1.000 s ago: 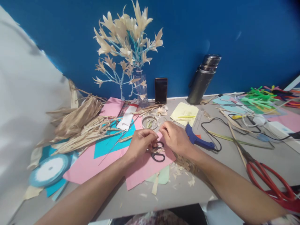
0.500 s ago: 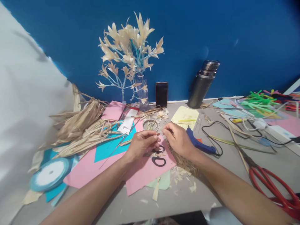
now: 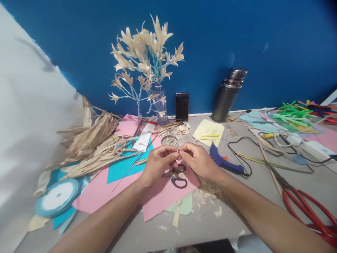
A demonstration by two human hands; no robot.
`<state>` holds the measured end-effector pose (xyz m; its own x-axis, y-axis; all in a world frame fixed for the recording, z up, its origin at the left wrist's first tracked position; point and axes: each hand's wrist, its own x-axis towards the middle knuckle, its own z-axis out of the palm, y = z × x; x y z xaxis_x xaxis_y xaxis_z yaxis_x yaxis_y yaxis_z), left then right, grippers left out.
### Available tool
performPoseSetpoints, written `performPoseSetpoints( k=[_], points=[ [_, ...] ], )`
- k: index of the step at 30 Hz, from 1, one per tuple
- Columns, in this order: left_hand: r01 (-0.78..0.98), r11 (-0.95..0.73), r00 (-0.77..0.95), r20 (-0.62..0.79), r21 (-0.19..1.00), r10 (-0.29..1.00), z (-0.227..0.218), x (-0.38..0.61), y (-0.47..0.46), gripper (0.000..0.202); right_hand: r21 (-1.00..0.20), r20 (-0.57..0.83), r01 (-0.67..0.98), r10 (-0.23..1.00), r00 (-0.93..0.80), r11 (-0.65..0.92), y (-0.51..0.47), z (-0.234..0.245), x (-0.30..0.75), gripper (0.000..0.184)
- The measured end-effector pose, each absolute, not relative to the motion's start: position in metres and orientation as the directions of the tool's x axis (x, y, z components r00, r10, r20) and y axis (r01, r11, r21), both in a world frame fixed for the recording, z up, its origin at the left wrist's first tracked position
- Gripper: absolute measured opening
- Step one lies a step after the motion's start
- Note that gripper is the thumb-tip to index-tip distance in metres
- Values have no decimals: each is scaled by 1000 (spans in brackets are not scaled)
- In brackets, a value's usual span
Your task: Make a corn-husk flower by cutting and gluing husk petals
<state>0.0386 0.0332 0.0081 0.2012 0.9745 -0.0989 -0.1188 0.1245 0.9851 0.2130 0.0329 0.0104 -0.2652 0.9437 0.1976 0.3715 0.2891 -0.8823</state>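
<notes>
My left hand [image 3: 158, 162] and my right hand [image 3: 198, 159] meet fingertip to fingertip above a pink paper sheet [image 3: 160, 191]. Both are pinched closed on a tiny piece that I cannot make out. Small black-handled scissors [image 3: 179, 177] lie on the pink sheet just beneath my hands. A roll of clear tape [image 3: 169, 140] sits just beyond my fingers. A blue glue gun [image 3: 223, 161] lies right of my right hand.
A vase of pale husk flowers [image 3: 146, 59], a phone [image 3: 182, 106] and a metal flask [image 3: 228, 94] stand by the blue wall. Dried husks [image 3: 89, 140] pile at left, a ribbon spool [image 3: 56, 196] in front. Red scissors [image 3: 308, 207], cables and coloured sticks [image 3: 292, 112] lie right.
My hands have come together until the fingertips touch; half a second ago they were a little apart. The view has shifted slightly.
</notes>
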Motion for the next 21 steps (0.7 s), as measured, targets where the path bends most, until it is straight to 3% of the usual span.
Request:
performPoseSetpoints(
  k=[4,7,10,13,21],
  points=[
    [-64,76,153,-65,995,986,5,38,35,23,-919,153,315,950,-272,238,32,8,211,10],
    [-76,82,146,-70,994,987,4,37,36,21,-894,159,371,951,-266,253,33,9,212,9],
    [-137,143,186,-116,980,976,4,37,36,23,-852,220,432,952,-214,294,34,12,213,10],
    [-167,231,264,-182,959,947,4,38,36,29,-861,284,382,940,-189,337,35,14,216,13],
    [-206,422,371,-329,883,869,9,39,34,43,-789,397,333,842,-364,516,36,17,222,16]
  ],
)
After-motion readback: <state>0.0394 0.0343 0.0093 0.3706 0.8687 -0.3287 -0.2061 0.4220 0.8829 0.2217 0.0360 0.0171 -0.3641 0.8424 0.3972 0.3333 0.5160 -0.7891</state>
